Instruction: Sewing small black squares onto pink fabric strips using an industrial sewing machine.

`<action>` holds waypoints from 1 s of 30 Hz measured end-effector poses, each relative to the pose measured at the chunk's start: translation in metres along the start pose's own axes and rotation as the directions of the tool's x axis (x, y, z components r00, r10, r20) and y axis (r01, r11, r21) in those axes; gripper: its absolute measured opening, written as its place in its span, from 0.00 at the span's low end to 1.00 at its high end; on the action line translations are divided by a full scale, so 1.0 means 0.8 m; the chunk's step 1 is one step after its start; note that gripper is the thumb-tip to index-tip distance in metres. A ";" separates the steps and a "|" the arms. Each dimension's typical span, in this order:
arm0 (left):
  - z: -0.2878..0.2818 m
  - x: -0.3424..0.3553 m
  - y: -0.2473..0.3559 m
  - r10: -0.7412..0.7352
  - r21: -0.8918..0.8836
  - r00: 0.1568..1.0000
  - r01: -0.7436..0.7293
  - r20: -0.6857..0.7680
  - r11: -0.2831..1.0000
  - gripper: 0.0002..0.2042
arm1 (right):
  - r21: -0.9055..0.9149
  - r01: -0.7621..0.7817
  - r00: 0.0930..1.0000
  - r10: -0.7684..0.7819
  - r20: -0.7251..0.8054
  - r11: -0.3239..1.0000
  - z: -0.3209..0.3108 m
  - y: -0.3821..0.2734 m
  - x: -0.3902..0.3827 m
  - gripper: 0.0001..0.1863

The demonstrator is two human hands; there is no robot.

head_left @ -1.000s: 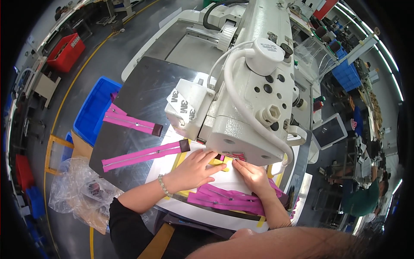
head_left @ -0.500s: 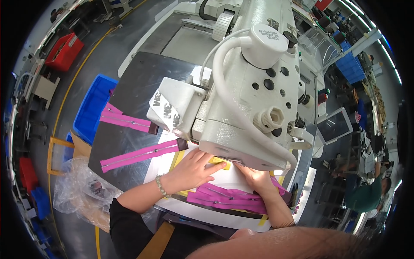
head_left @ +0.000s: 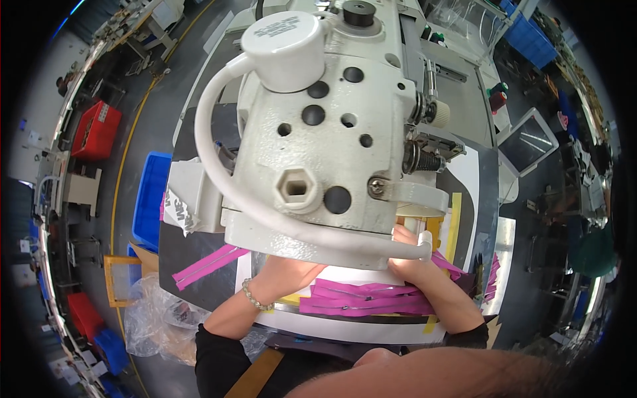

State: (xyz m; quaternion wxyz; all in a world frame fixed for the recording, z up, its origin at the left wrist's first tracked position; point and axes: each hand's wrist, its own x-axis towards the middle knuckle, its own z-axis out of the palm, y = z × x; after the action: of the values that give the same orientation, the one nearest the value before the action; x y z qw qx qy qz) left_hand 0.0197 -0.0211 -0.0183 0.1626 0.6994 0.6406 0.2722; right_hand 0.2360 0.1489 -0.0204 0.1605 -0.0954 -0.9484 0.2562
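A large white sewing machine head (head_left: pixel 285 159) fills the middle of the view and covers much of my hands. My left hand (head_left: pixel 286 275), with a beaded bracelet at the wrist, reaches under its left front; the fingers are hidden. Under the right front corner is my right hand (head_left: pixel 410 265), only partly visible, and what its fingers touch cannot be seen. Magenta zippers (head_left: pixel 365 300) lie side by side between my forearms, close to the front edge. Another magenta zipper (head_left: pixel 209 265) lies left of my left hand on the dark machine table (head_left: pixel 199 244).
A blue bin (head_left: pixel 150 205) stands beyond the table's left edge, with clear plastic bags (head_left: pixel 159 325) below it. Farther left is a red bin (head_left: pixel 96 129). A screen on a stand (head_left: pixel 529 142) is at the right. A white hose (head_left: pixel 207 132) loops across the machine head.
My view has shifted so the machine head looks larger and farther left, hiding my left fingers and the yellow piece seen earlier between my hands. My right hand shows farther right.
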 end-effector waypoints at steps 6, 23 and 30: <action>0.014 -0.006 -0.012 -0.012 -0.045 1.000 0.012 -0.008 0.999 0.09 | -0.060 0.073 0.997 -0.075 -0.031 0.996 0.012 0.012 -0.010 0.19; -0.007 0.012 0.018 0.015 0.061 0.997 -0.019 0.077 0.998 0.20 | 0.222 -0.180 0.983 0.180 0.023 0.958 0.025 0.014 -0.011 0.21; 0.003 0.009 0.033 -0.032 0.265 0.993 0.001 0.112 0.964 0.31 | 0.251 -0.195 0.980 0.197 0.020 0.948 0.024 0.015 -0.010 0.23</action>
State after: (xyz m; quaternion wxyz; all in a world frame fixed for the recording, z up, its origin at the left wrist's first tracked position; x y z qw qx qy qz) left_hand 0.0429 -0.0168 -0.0039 0.1067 0.7240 0.6665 0.1422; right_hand 0.2379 0.1479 -0.0441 0.1475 -0.1686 -0.8935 0.3891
